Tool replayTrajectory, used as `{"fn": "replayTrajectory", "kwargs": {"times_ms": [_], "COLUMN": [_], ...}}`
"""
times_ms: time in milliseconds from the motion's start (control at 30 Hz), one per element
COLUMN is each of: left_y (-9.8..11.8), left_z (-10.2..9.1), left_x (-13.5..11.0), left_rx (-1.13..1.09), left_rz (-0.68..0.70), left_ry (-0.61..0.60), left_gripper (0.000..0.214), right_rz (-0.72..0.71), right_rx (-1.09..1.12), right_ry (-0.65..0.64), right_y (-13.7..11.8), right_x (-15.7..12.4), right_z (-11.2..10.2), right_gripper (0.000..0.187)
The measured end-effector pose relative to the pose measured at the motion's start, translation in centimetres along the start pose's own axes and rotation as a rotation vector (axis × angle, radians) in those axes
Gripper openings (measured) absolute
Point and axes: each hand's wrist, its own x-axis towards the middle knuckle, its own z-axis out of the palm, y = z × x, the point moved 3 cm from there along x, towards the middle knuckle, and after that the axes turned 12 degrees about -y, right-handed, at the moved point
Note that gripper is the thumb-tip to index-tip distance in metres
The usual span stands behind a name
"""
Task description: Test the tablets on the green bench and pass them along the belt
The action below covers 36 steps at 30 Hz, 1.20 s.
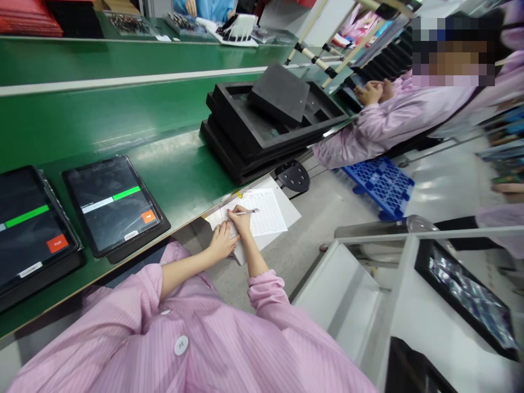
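A pen [248, 212] is held in my right hand [240, 221], its fingers closed round it over a printed sheet [268, 215]. The sheet carries a table of fine rows too small to read and lies on larger white paper or board [292, 210] at the bench edge. My left hand [222, 241] rests on the sheet's near corner, fingers stretched out beside my right wrist. To the left, two tablets, one nearer [114, 204] and one at the frame's edge [33, 229], lie on dark supports with lit screens showing green bars and orange-red boxes.
Stacked black foam trays [262, 131] stand on the green bench [164, 147], a loose foam block [280, 93] tilted on top. A co-worker in pink [388, 120] sits at right. On the floor is a blue pallet [379, 183]; a white-framed cart [344, 289] stands at lower right.
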Motion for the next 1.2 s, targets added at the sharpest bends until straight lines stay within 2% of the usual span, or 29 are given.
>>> {"fn": "replayTrajectory", "kwargs": {"times_ms": [633,1200], "left_y": [0.14,0.17], "left_z": [0.13,-0.23], "left_x": [0.08,-0.15], "left_rx": [-0.005,-0.022], "left_rz": [-0.006,-0.003], "left_ry": [0.016,-0.016], "left_gripper": [0.051,0.046], "right_rz": [0.010,0.015], "right_rx": [-0.023,-0.048], "right_ry": [-0.009,0.007], "right_y": [-0.46,-0.48], "right_x": [-0.07,-0.26], "right_z": [-0.15,-0.12], "right_gripper": [0.033,0.033]}}
